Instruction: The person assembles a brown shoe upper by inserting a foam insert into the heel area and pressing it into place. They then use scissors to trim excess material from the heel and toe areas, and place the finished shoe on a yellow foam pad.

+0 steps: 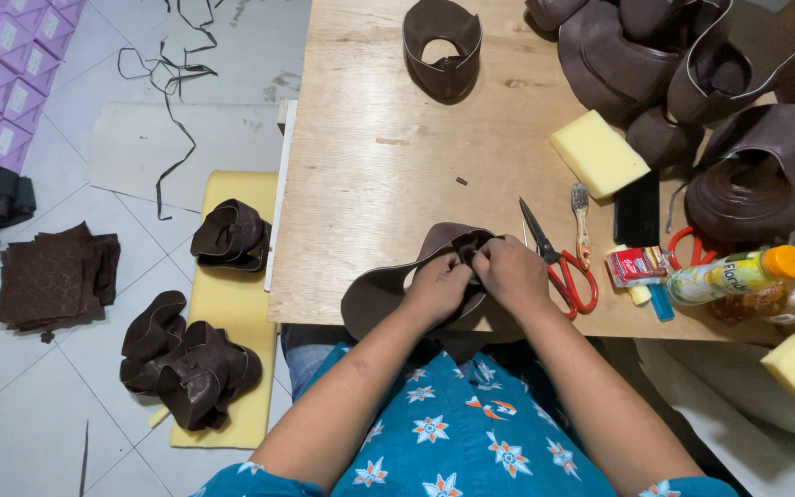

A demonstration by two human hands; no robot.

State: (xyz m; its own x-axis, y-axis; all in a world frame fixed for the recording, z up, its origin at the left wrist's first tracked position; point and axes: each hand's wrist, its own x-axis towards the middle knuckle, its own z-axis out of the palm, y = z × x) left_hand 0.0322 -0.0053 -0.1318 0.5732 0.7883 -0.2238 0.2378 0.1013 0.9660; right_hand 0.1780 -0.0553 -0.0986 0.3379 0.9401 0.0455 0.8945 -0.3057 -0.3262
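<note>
A curved dark brown leather piece (pixel 381 291) lies at the near edge of the plywood table (pixel 370 156). My left hand (pixel 439 283) and my right hand (pixel 511 271) both pinch its folded top, close together, fingers closed on the leather. Red-handled scissors (pixel 558 262) rest just right of my right hand. A small brush (pixel 581 221) lies beside them.
A yellow sponge (pixel 597 154), a black block (pixel 637 210), a bottle with an orange cap (pixel 738 274) and small packets sit at the right. Several brown leather pieces (pixel 683 64) pile at the far right; one loop (pixel 443 46) stands apart. More pieces (pixel 200 368) lie on a yellow pad on the floor.
</note>
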